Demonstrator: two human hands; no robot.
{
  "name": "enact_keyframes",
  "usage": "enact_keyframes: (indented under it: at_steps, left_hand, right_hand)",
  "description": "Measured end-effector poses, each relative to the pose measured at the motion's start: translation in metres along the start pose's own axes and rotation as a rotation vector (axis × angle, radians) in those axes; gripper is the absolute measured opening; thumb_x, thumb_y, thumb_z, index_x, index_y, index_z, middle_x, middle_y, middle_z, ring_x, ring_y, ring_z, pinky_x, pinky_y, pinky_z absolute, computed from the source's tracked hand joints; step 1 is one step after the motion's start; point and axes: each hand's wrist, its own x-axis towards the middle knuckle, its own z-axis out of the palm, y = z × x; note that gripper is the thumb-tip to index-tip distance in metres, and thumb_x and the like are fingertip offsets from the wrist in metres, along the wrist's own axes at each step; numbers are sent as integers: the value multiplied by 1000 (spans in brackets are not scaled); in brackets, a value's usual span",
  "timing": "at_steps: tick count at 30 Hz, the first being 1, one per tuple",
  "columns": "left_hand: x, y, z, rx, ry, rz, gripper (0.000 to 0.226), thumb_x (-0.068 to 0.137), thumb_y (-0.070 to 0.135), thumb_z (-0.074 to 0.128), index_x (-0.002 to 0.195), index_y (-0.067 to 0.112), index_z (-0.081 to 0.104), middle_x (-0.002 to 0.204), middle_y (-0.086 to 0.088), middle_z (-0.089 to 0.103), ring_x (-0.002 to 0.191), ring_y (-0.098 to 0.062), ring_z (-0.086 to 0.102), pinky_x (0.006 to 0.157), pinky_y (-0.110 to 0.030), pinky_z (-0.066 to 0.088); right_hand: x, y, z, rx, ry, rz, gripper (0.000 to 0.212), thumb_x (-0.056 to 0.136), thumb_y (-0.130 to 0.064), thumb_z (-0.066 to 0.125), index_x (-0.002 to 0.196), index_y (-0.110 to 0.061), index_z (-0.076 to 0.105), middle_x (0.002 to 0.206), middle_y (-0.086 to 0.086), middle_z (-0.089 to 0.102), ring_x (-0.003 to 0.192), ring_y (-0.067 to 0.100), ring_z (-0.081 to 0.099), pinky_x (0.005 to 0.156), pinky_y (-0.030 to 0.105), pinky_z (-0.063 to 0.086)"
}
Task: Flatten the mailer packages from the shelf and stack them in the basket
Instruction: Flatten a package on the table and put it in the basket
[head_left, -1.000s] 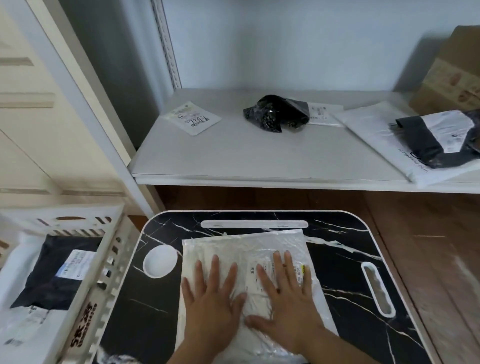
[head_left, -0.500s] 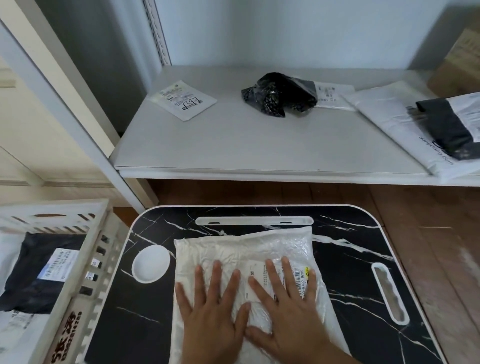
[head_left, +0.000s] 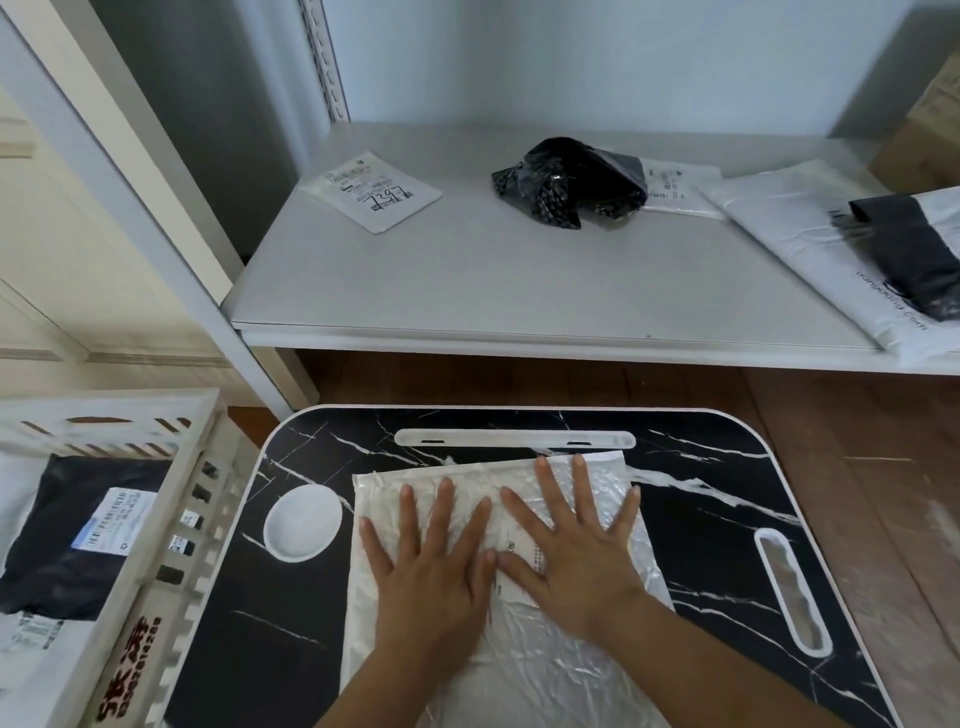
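A white plastic mailer (head_left: 540, 670) lies flat on the black marble-patterned lap table (head_left: 291, 623). My left hand (head_left: 431, 566) and my right hand (head_left: 576, 551) press on it side by side, palms down, fingers spread and straight. The cream slatted basket (head_left: 156, 545) stands at the left and holds a black mailer (head_left: 57, 551) with a white label. On the grey shelf (head_left: 519, 280) lie a small white mailer (head_left: 374, 189), a crumpled black mailer (head_left: 566, 182), and at the right a large white mailer (head_left: 810, 234) with a black one (head_left: 914, 260) on top.
A white shelf post (head_left: 130, 197) slants down between the basket and the shelf. A cardboard box (head_left: 930, 130) sits at the shelf's far right. The lap table has a round cup recess (head_left: 303, 524) at its left and slots along its top and right sides. Wooden floor lies below.
Both hands have slid forward over the white mailer, toward its far edge, with fingers spread wider. The mailer looks flatter. The camera has moved slightly.
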Motion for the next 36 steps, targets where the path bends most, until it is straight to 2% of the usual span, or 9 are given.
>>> enact_keyframes:
  at_steps: [3,7,11,16,20,29,32,34,36]
  left_hand:
    - [-1,-1,7,0,13,6,53,96,57,29,146,44,28,157,3,24,145,-32,13,106,-67,10]
    - [4,-1,8,-5,15,-10,56,94,60,29,148,44,24,159,3,20,146,-32,12,106,-69,12]
    - [1,-1,5,7,-28,3,54,95,58,27,147,43,27,157,3,24,145,-32,14,105,-69,13]
    - [-10,2,-7,0,-1,-33,52,96,55,27,144,37,34,155,-4,31,143,-37,19,105,-69,12]
    - [-57,11,-7,-47,-58,51,55,97,55,15,146,37,34,156,-2,29,143,-36,22,104,-68,12]
    - [-69,14,-11,-68,-251,-26,57,98,58,12,150,37,21,157,0,26,142,-31,21,104,-64,12]
    - [-61,11,-24,-118,-283,14,59,86,68,-8,140,51,-21,158,6,-22,145,-24,-20,109,-61,-11]
    - [-61,6,-37,-230,-292,-114,66,87,69,8,140,46,-25,150,7,-38,141,-22,-31,113,-52,-14]
    - [-64,-2,-53,-324,-200,-388,77,92,54,42,152,33,-2,160,-3,-12,147,-27,-2,116,-48,10]
  right_hand:
    - [0,0,7,14,14,-2,64,88,-78,7,143,-55,-17,151,-4,-39,135,29,-42,97,76,-18]
    - [5,-1,6,17,35,44,63,90,-76,20,147,-49,21,162,4,8,146,39,2,95,82,10]
    - [-1,0,3,55,10,-11,66,87,-79,5,141,-52,-23,146,-4,-46,131,28,-47,99,74,-19]
    - [-58,-10,17,-6,55,-85,75,86,-80,25,149,-40,27,159,8,19,144,40,13,95,72,13]
    - [-90,-7,31,-32,56,-53,73,87,-78,28,148,-39,30,158,4,25,143,37,23,92,76,18]
    - [-89,-10,27,-34,-111,10,69,87,-79,26,144,-41,36,153,4,36,141,35,26,92,73,18]
    - [-88,-2,10,79,-61,-23,80,78,-87,7,148,-49,9,162,-8,-6,147,20,-16,108,66,-6]
    - [-92,3,-3,278,-32,134,86,76,-86,13,151,-43,3,159,-8,-17,145,15,-20,115,52,-7]
    - [-96,9,-11,352,95,361,85,84,-71,44,152,-30,15,158,-1,11,144,21,8,115,46,15]
